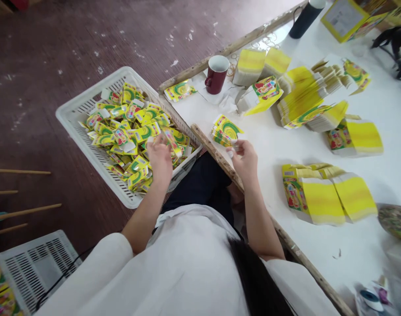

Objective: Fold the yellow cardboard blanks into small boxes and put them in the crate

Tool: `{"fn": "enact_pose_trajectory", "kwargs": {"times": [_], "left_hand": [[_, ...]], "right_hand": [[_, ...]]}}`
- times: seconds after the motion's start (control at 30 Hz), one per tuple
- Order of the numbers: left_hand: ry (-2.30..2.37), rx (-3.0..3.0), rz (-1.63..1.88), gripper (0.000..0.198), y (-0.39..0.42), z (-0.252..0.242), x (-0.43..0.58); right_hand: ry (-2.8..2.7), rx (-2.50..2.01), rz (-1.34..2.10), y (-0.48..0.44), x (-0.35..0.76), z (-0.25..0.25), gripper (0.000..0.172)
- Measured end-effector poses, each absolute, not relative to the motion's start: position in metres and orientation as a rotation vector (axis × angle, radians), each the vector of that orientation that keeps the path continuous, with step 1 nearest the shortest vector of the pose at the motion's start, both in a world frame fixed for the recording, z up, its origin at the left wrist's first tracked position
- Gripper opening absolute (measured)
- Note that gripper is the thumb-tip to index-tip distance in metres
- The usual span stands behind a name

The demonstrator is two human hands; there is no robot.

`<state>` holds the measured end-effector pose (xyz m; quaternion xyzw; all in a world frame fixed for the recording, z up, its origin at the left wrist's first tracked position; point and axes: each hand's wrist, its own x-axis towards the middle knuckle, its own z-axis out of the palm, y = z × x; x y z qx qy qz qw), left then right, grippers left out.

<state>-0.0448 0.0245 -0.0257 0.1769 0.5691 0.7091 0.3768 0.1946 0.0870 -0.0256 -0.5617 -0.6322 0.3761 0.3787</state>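
Observation:
My left hand (160, 160) hovers over a white plastic basket (66, 107), its fingers apart and slightly blurred. Right beside those fingers is a small yellow-green carton (172, 141), also smeared by motion and seemingly loose. Beneath lies a heap of similar small folded cartons (121, 136). On the white table, my right hand (245, 160) has thumb and forefinger a little apart at the near edge of a small stack of flat printed cartons (225, 130). White coverings show on some fingertips. Whether the right fingertips touch the stack is hard to tell.
The table (319, 250) has a wooden edge strip (216, 153). A maroon mug (216, 75), a dark cup (305, 19) and a flat carton (180, 91) stand or lie farther back. Several carton bundles (322, 193) sit to the right. Another crate (38, 263) is at lower left.

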Motion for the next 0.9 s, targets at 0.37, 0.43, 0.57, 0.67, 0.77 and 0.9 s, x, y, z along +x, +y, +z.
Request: {"fn": "enact_pose_trajectory", "kwargs": {"times": [0.37, 0.43, 0.57, 0.67, 0.77, 0.9], "left_hand": [[1.35, -0.011, 1.731, 0.045, 0.013, -0.045, -0.024], [1.309, 0.096, 1.711, 0.05, 0.01, -0.044, -0.008], [1.145, 0.334, 1.644, 0.077, 0.008, -0.035, 0.018], [1.003, 0.436, 1.643, 0.08, 0.014, -0.019, 0.029], [0.945, 0.436, 1.671, 0.066, 0.023, -0.001, 0.03], [1.086, 0.396, 1.847, 0.056, 0.028, 0.002, 0.023]], "right_hand": [[-1.53, -1.706, 0.78, 0.137, 0.197, -0.052, 0.043], [-1.508, -1.684, 0.808, 0.132, 0.198, -0.048, 0.041], [-1.517, -1.536, 0.949, 0.103, 0.193, -0.03, 0.034], [-1.653, -1.288, 1.216, 0.068, 0.176, -0.014, 0.035], [-1.565, -0.951, 1.696, 0.037, 0.152, -0.005, 0.043], [-1.363, -0.861, 1.814, 0.021, 0.132, -0.007, 0.064]]}}
